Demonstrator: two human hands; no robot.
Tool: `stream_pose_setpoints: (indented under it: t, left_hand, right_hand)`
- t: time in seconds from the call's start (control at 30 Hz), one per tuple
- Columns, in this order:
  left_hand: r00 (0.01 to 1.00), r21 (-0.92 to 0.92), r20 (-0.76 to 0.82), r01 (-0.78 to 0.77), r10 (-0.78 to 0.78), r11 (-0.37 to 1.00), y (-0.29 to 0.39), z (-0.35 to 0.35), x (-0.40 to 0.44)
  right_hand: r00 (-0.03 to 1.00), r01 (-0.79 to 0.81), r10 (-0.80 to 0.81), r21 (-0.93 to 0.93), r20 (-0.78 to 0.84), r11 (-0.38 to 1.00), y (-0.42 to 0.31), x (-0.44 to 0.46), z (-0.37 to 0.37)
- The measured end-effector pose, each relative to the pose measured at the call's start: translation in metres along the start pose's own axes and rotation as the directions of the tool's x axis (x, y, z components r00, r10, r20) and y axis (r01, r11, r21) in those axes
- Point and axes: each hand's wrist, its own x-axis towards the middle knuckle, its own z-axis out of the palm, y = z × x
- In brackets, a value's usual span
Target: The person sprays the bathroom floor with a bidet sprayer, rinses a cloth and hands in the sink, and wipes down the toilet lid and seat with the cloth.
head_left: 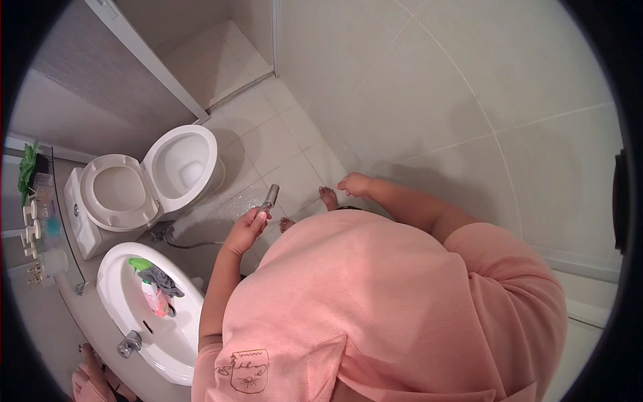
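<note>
My left hand (pixel 247 231) is closed around a chrome bidet sprayer (pixel 271 196), its head tilted up and away from me. Splashes of water show on the tiled floor just left of the sprayer. A dark hose (pixel 191 246) runs low from the wall valve (pixel 163 234) toward my left arm. Held out in front of my body, my right hand (pixel 354 184) has its fingers extended and carries nothing. My bare feet (pixel 328 198) are partly visible on the floor below, near the right hand.
A white toilet (pixel 213 161) stands at the left with its lid and seat raised. Nearer is a washbasin (pixel 114 285) holding a spray bottle (pixel 155 298) and a grey cloth (pixel 163 279). A glass shelf (pixel 67 234) carries several toiletries. Tiled wall (pixel 442 87) rises on the right.
</note>
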Motion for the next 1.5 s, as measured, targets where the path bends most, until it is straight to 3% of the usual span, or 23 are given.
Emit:
stream_pose_setpoints:
  t: [0.07,0.2,0.5,0.57,0.9,0.97,1.37,1.5]
  left_hand:
    - [1.000,0.003,-0.006,-0.009,0.009,1.000,0.002,-0.001,0.001]
    - [1.000,0.020,-0.002,-0.012,0.012,1.000,0.008,-0.003,0.002]
    - [0.998,0.033,-0.060,-0.006,0.008,0.999,0.006,-0.010,0.003]
    - [0.999,0.036,-0.051,-0.006,0.008,0.999,0.004,-0.011,0.002]
    - [0.989,0.000,-0.144,0.033,-0.032,0.999,-0.005,-0.023,-0.011]
    - [0.986,-0.005,-0.160,0.043,-0.043,0.999,-0.007,-0.027,-0.015]
    - [0.981,0.000,-0.172,0.089,-0.087,0.996,-0.014,-0.041,-0.029]
    - [0.968,0.010,-0.226,0.115,-0.110,0.993,-0.018,-0.048,-0.033]
  right_hand:
    - [0.998,-0.063,0.063,-0.027,-0.016,0.998,-0.012,-0.012,0.001]
    - [1.000,-0.004,0.003,-0.028,-0.027,1.000,-0.003,0.005,0.000]
    - [0.997,-0.074,0.069,-0.102,-0.046,0.992,-0.007,0.018,-0.001]
    - [0.999,-0.012,0.011,-0.041,-0.034,0.999,-0.002,0.027,0.002]
    - [1.000,0.004,-0.002,-0.076,0.026,0.997,-0.024,0.016,0.008]
    - [0.999,0.012,-0.013,-0.032,-0.046,0.999,-0.027,0.016,0.013]
    - [0.998,-0.018,0.013,-0.085,-0.056,0.996,-0.029,0.025,0.012]
    - [0.998,0.037,-0.038,-0.024,-0.043,0.999,-0.031,0.016,0.013]
